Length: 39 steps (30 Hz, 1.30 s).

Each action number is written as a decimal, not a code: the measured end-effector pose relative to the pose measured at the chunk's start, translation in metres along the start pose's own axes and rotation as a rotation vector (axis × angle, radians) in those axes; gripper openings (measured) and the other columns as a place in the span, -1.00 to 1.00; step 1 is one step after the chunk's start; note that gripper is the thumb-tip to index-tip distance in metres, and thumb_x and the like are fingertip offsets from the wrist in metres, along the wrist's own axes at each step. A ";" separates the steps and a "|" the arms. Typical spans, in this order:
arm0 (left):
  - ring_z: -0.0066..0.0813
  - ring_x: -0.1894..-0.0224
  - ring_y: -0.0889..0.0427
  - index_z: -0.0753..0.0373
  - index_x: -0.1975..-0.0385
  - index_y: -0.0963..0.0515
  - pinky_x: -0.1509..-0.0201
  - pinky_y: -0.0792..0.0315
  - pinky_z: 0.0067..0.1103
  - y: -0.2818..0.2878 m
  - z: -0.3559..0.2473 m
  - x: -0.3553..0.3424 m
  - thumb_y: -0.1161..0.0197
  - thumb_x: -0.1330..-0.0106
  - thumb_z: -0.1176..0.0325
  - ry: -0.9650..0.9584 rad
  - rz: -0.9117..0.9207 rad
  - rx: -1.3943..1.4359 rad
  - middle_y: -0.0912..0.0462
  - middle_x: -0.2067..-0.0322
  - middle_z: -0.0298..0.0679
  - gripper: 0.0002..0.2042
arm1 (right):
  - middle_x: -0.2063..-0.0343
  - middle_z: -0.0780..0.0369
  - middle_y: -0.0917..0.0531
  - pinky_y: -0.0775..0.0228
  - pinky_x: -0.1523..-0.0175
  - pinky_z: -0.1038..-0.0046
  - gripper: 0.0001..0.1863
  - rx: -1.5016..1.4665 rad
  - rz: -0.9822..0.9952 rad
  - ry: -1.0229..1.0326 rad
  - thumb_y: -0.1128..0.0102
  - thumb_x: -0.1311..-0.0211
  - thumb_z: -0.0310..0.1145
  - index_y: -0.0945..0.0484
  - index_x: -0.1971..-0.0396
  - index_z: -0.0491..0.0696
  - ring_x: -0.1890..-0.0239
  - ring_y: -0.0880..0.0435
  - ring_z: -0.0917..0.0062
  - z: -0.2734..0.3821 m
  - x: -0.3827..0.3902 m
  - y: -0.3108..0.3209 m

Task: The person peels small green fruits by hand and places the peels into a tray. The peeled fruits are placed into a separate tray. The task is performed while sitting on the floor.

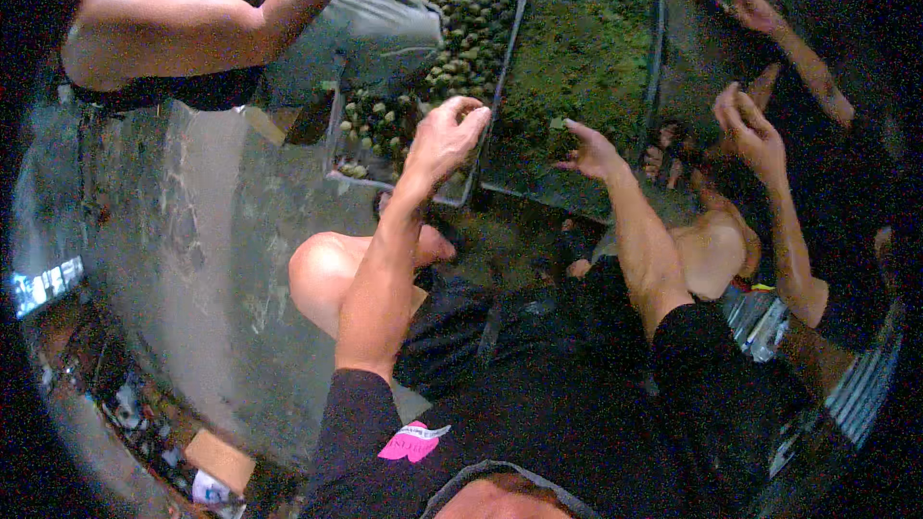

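My left hand (445, 142) is over the near right part of a tray (467, 190) of small, round, pale green fruits or nuts (461, 67). Its thumb and fingertips are pinched together; what they hold, if anything, is hidden. Over the near part of a second tray (538, 204), filled with loose green bits (577, 48), hovers my right hand (594, 154). Its fingers are apart, and a small pale green scrap (558, 123) shows beside the index fingertip. Whether the scrap touches that finger I cannot tell.
A person's arm (183, 24) and grey-clad leg (356, 38) reach across the far left tray. Other people's hands (750, 135) hover at the right. A cardboard box (219, 459) and a lit screen (48, 285) lie at the left, beyond grey floor (212, 259).
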<state>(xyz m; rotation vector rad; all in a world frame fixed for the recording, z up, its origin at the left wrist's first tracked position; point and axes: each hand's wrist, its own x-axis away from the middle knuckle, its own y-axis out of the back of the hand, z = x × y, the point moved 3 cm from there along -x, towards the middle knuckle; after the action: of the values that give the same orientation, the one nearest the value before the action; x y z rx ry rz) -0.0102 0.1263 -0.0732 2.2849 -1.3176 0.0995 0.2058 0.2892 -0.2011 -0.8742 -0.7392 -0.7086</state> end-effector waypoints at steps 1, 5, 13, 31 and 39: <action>-0.40 0.43 -0.55 0.34 0.29 -0.51 0.32 -0.39 -0.54 -0.015 0.013 -0.013 -0.08 -0.16 0.02 0.029 0.038 -0.030 -0.57 0.50 -0.11 -0.57 | 0.05 0.18 -0.39 -0.46 0.22 0.34 -0.55 0.105 0.027 0.084 -0.22 -0.02 -0.30 -0.36 0.07 -0.07 0.10 -0.43 0.42 0.005 0.000 -0.002; -0.45 0.49 -0.50 0.33 0.38 -0.50 0.47 -0.49 -0.55 -0.066 0.002 -0.032 0.13 -0.19 -0.22 0.223 0.278 0.061 -0.49 0.53 -0.25 -0.39 | 0.16 0.13 -0.52 -0.40 0.13 0.31 -0.45 0.969 -0.194 0.384 -0.32 0.13 -0.19 -0.40 0.10 -0.10 0.16 -0.51 0.37 0.037 0.046 -0.058; 0.17 0.16 -0.44 0.42 0.40 -0.48 0.05 -0.27 -0.18 -0.148 -0.019 -0.075 0.43 -0.30 0.00 -0.272 0.117 0.002 -0.49 0.30 0.23 -0.41 | 0.44 -0.03 -0.54 -0.42 0.23 0.18 -0.82 1.711 -0.610 0.990 -0.03 0.12 -0.53 -0.46 0.41 -0.17 0.34 -0.54 0.09 0.051 0.097 -0.095; 0.05 0.45 -0.55 0.42 0.52 -0.53 0.36 -0.41 -0.29 -0.102 -0.036 -0.062 0.03 -0.18 -0.09 -0.235 -0.018 -0.165 -0.52 0.52 0.16 -0.45 | 0.41 -0.06 -0.55 -0.36 0.21 0.14 -0.68 1.651 -0.714 0.824 -0.08 -0.06 -0.15 -0.46 0.39 -0.15 0.28 -0.52 0.05 0.103 0.111 -0.089; -0.31 0.51 -0.48 0.42 0.35 -0.44 0.44 -0.36 -0.36 -0.109 -0.022 -0.071 -0.03 -0.15 0.04 -0.136 0.386 0.107 -0.50 0.54 -0.12 -0.56 | 0.34 -0.11 -0.53 -0.34 0.17 0.13 -0.62 1.563 -0.720 0.842 -0.08 -0.05 -0.11 -0.44 0.39 -0.19 0.24 -0.50 0.05 0.104 0.098 -0.077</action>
<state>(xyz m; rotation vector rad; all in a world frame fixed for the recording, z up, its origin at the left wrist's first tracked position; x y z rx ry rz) 0.0462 0.2373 -0.1169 2.1239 -1.8528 0.1498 0.1709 0.3195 -0.0451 1.1225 -0.5686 -0.7593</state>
